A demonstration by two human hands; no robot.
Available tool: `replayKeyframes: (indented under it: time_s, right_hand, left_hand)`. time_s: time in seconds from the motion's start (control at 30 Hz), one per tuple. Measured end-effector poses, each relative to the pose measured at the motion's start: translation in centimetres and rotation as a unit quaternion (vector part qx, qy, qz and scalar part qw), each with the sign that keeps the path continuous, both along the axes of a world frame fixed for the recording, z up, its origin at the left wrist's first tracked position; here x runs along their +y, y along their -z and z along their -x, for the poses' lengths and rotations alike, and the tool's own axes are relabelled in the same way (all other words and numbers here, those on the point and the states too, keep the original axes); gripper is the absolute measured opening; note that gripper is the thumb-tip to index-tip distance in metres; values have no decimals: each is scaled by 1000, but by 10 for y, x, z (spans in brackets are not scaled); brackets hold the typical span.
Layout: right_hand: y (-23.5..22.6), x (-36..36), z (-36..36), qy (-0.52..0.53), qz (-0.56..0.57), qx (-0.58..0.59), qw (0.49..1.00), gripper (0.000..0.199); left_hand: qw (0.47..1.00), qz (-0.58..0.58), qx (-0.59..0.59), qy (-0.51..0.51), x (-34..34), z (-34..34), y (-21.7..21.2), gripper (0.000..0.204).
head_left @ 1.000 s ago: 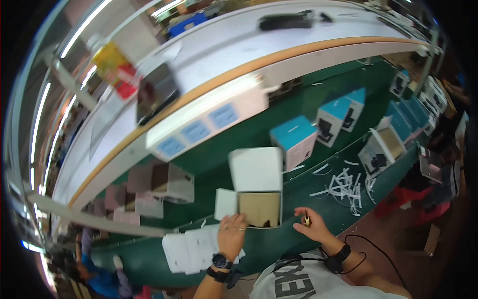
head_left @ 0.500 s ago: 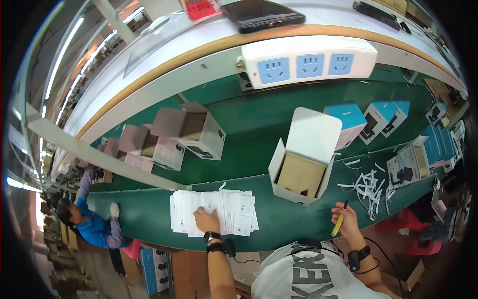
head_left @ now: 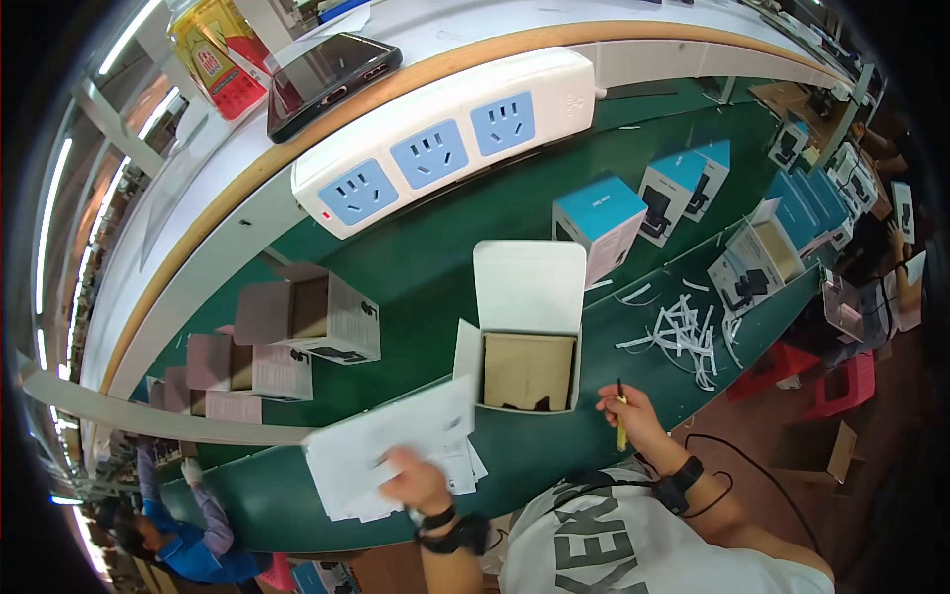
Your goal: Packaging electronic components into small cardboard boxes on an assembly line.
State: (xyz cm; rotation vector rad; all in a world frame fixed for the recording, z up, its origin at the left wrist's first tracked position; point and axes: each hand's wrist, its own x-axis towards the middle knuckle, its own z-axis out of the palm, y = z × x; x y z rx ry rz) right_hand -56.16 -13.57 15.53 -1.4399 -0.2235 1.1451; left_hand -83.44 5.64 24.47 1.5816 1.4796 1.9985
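My left hand (head_left: 416, 481), smeared by motion, is closed on the lower edge of a white leaflet (head_left: 411, 416) that tilts up over a spread of white leaflets (head_left: 341, 495) on the green bench. The fingertips are blurred. My right hand (head_left: 638, 416) grips a slim yellow utility knife (head_left: 621, 432) near the bench's front edge. Between and beyond my hands stands an open white box (head_left: 529, 275), its lid raised and a brown cardboard insert (head_left: 527, 369) inside.
White strips (head_left: 683, 337) lie heaped at right. Blue-topped boxes (head_left: 599, 208) stand behind them; open boxes (head_left: 336, 317) line the left. A power strip (head_left: 445, 134) hangs under the shelf, which holds a phone (head_left: 332, 79). A co-worker in blue (head_left: 183, 544) is far left.
My left hand has lifted a leaflet off the spread. My right hand still holds the knife, now turned more upright. The view has swung, shifting the scene leftward and tilting it.
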Motion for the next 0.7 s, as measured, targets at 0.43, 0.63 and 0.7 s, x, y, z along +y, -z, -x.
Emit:
replayKeyframes:
  time_s: [0.43, 0.63, 0.7]
  right_hand:
    - [8, -33, -22, 22, -3, -64, 998, 21]
    - [-2, -24, -13, 6, -3, -18, 1000, 21]
    - [-7, -23, -14, -39, 9, -35, 999, 22]
  left_hand:
    - [957, -37, 112, 263, 51, -77, 21, 37]
    - [951, -46, 171, 254, 45, -80, 26, 46]
    - [948, -52, 174, 261, 39, -86, 23, 53]
